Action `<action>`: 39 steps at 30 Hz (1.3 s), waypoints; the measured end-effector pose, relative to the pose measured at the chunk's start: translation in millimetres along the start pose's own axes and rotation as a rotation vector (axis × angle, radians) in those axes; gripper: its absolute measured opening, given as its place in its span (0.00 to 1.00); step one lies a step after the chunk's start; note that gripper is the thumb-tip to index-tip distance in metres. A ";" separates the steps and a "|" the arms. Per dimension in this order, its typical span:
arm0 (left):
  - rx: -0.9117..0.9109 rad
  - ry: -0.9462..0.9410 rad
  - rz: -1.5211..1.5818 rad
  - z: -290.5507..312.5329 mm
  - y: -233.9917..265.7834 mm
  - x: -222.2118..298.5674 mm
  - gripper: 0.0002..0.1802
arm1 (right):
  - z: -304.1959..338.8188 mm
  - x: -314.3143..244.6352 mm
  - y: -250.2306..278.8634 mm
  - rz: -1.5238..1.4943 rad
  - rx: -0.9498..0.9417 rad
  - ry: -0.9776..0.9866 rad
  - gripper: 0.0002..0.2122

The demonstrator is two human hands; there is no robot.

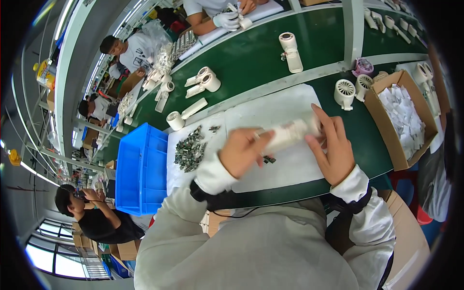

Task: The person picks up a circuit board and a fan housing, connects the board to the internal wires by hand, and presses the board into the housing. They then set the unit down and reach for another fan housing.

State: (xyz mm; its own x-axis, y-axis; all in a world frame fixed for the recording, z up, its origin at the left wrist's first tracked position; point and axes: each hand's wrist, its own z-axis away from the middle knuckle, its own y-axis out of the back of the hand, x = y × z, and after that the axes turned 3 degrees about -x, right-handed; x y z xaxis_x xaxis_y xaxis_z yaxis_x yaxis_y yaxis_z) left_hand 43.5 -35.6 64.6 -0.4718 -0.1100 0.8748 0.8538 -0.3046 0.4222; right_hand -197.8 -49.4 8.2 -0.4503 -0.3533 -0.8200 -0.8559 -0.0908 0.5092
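A cream-white handheld fan housing, smeared by motion, is held level above a white foam sheet. My left hand is closed around its left end, with the fingers blurred. At the other end, my right hand has its thumb and fingers spread around the rounder end of the housing. Beneath them, a few small dark green circuit boards lie on the sheet, partly hidden by my left hand. Farther left is a heap of small circuit boards.
A blue plastic bin stands at the left. On the right sits a cardboard box of white pieces, beside round fan heads. More cream housings lie on the green bench beyond a low rail. Other people work across and left.
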 end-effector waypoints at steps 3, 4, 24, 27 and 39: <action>-0.147 0.042 0.002 14.3 -27.3 -13.1 0.19 | 1.3 4.3 -1.0 -0.013 0.014 0.024 0.23; -0.190 0.025 -0.091 14.7 -32.7 -17.3 0.20 | -0.5 8.1 -1.1 -0.014 0.031 0.102 0.22; -0.129 -0.360 -1.161 -2.0 -44.9 17.9 0.12 | 11.8 5.7 -5.9 0.292 -0.146 0.435 0.12; -0.150 -0.420 -1.165 -0.4 -38.5 10.8 0.13 | 10.8 7.8 -5.6 0.258 -0.164 0.431 0.11; -0.209 -0.502 -1.125 6.7 -47.7 18.0 0.11 | 12.5 5.7 -3.5 0.197 -0.190 0.432 0.08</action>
State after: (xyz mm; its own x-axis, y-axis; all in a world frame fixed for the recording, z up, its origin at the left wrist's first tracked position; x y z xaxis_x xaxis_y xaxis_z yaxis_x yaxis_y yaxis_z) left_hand -4.2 -16.8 61.8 -0.7414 0.6678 0.0669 -0.0414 -0.1450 0.9886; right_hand -200.5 -39.4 -1.5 -0.4174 -0.7299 -0.5413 -0.6860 -0.1376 0.7145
